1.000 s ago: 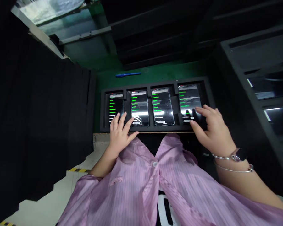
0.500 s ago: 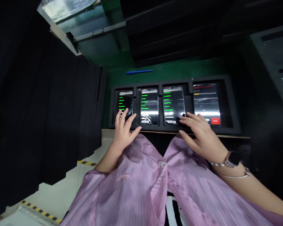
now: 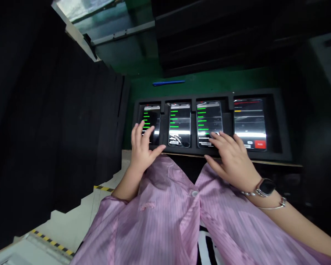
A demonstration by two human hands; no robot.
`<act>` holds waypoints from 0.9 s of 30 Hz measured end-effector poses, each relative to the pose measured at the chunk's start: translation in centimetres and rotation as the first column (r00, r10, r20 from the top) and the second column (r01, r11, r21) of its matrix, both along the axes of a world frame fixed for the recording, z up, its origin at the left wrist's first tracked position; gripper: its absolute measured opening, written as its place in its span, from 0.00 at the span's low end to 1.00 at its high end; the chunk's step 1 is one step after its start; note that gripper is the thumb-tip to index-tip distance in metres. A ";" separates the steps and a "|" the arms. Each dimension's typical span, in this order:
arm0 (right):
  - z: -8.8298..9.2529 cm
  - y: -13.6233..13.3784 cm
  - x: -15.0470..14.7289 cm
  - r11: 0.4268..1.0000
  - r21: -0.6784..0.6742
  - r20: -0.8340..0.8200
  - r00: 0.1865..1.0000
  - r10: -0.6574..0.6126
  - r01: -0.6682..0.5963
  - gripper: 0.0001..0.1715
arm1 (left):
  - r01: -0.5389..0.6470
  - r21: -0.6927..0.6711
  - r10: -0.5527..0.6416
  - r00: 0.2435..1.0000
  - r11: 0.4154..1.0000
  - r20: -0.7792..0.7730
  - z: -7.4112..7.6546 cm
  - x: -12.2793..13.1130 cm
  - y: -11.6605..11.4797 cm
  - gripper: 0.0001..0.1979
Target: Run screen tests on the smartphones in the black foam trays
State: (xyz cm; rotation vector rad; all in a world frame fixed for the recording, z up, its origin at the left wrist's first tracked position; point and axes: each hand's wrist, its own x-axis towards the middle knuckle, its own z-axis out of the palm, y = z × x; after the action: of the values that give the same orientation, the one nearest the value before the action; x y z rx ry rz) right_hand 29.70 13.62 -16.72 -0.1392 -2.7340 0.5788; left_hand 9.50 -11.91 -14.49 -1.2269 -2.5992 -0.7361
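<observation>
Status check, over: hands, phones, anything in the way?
Left hand over leftmost phone, right hand at third phone; contact unclear. Four phones lit in black tray; rightmost phone shows red block. In the way: own fingers, partly hiding leftmost and third phones.

1. Setting: an industrial workplace, apparently an electronics workshop or factory station.
2. Phones (image 3: 180, 121): four in a row, each in its own recess of a black tray (image 3: 283, 129) along the near edge of the green surface (image 3: 209, 82); green text lines on three screens.
3. Blue pen (image 3: 168, 83): beyond the tray's far edge.
4. Black curtain (image 3: 91, 140): beside the surface's left edge.
5. Pale floor (image 3: 74, 217): marked with yellow-and-black tape (image 3: 53, 243).
</observation>
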 end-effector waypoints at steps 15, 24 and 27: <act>0.6 3.4 1.4 0.986 -0.077 -0.129 0.979 -0.160 0.151 0.36 | -0.160 -0.126 0.179 0.972 0.979 0.155 -1.3 -1.7 -3.6 0.32; -3.4 10.0 6.7 0.770 -0.164 0.073 0.786 -0.614 0.617 0.57 | -0.194 0.146 0.119 0.905 0.970 0.409 -2.7 -4.0 -5.5 0.38; -4.1 9.5 7.0 0.629 -0.296 0.193 0.690 -0.698 0.719 0.54 | -0.284 0.110 0.187 0.829 0.952 0.527 -3.3 -4.5 -5.7 0.42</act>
State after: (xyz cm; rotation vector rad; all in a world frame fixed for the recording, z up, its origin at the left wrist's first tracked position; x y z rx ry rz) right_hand 36.72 23.11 -20.83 -1.2843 -2.2909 0.8007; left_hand 4.99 -17.59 -17.78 -0.6976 -2.9203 -1.3708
